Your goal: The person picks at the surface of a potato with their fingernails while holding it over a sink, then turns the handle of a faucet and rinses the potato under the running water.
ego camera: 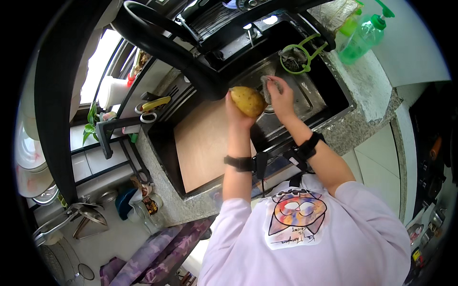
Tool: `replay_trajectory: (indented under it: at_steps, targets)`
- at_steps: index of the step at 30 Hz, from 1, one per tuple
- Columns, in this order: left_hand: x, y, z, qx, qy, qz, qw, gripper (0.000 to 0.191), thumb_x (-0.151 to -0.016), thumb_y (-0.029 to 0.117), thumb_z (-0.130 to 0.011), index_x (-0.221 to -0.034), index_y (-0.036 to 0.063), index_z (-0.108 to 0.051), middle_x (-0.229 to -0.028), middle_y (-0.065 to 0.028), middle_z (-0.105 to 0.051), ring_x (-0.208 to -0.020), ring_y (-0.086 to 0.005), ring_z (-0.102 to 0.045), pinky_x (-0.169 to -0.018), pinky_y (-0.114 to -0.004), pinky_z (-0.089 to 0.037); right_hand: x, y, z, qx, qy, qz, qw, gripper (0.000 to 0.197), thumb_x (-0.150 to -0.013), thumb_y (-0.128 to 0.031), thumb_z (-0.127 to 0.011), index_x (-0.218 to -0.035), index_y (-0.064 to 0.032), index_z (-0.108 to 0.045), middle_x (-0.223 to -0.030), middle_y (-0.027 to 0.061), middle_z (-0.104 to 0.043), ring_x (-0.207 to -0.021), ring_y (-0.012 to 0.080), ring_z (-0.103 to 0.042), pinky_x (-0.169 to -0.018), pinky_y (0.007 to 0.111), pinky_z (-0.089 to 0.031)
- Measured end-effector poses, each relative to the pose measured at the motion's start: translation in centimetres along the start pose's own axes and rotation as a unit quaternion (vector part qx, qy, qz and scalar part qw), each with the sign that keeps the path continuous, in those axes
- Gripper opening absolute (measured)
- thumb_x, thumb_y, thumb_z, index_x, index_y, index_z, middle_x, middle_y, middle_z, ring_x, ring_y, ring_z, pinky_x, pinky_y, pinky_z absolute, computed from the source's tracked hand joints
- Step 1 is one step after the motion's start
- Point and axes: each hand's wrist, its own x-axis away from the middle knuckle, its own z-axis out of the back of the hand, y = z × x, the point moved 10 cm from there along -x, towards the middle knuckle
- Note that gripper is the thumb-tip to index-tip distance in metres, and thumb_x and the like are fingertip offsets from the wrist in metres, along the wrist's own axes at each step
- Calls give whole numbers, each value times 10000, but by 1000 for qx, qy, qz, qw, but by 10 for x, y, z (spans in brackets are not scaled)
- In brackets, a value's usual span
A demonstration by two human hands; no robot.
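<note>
My left hand (240, 118) is wrapped around a large yellow-brown tuber, apparently a potato (247, 100), with small dark spots on its skin. Pinched in the fingers of my right hand (283, 100) is a grey scouring pad (265, 88), close beside the potato's right side; whether they touch I cannot tell. Both hands are above the black sink (307, 116). Just left of the potato is the head of the black faucet (205, 80). A green-framed strainer (300, 70) with a grey mesh holding dark scraps hangs in the sink's far right part.
A wooden board (204, 143) covers the sink's left side. Scissors (148, 117) and a yellow-handled tool (156, 103) stand in slots at the left rim. A green pump bottle (363, 39) stands on the right counter (361, 82). A glass jar (154, 211) sits at lower left.
</note>
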Motion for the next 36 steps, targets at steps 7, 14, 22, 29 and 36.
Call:
replay_trajectory:
  at_steps: [7, 14, 22, 29, 36]
  targets:
    - [3, 20, -4, -40, -66, -117, 990, 279, -860, 336, -485, -988, 90, -510, -924, -49, -566, -877, -171, -536, -747, -309, -445, 62, -55, -47, 274, -12, 275, 921, 296, -747, -164, -578, -1014, -36, -576, -1090, 177, -519, -963, 347, -518, -825, 376, -423]
    - [-8, 10, 25, 3, 19, -93, 996, 337, -839, 408, -487, -988, 107, -514, -941, -38, -565, -900, -189, -546, -787, -340, -451, 11, 28, -40, 74, -20, -25, 997, 268, -774, -279, -573, -898, -45, -615, -856, 165, -597, -852, 328, -557, -767, 359, -433]
    - [-8, 14, 29, -2, -20, -180, 984, 287, -857, 348, -487, -1002, 101, -511, -968, -29, -553, -904, -168, -523, -794, -323, -436, 49, -51, -49, 250, -12, 314, 916, 237, -748, -184, -580, -940, -49, -612, -913, 120, -591, -857, 292, -570, -795, 344, -434]
    - [-2, 11, 28, -30, 9, -90, 995, 349, -827, 371, -474, -1025, 86, -503, -1009, -45, -551, -972, -188, -514, -838, -341, -421, 12, 4, -56, 149, -84, 64, 983, 233, -748, -186, -581, -940, -59, -616, -819, 99, -606, -766, 248, -587, -724, 321, -457]
    - [-2, 16, 1, 35, -83, -113, 989, 372, -812, 390, -480, -1024, 84, -502, -1013, -64, -553, -970, -217, -524, -870, -374, -407, -6, 67, -52, -228, -71, -252, 938, 222, -820, -173, -542, -947, -4, -610, -883, 93, -623, -825, 194, -592, -758, 278, -449]
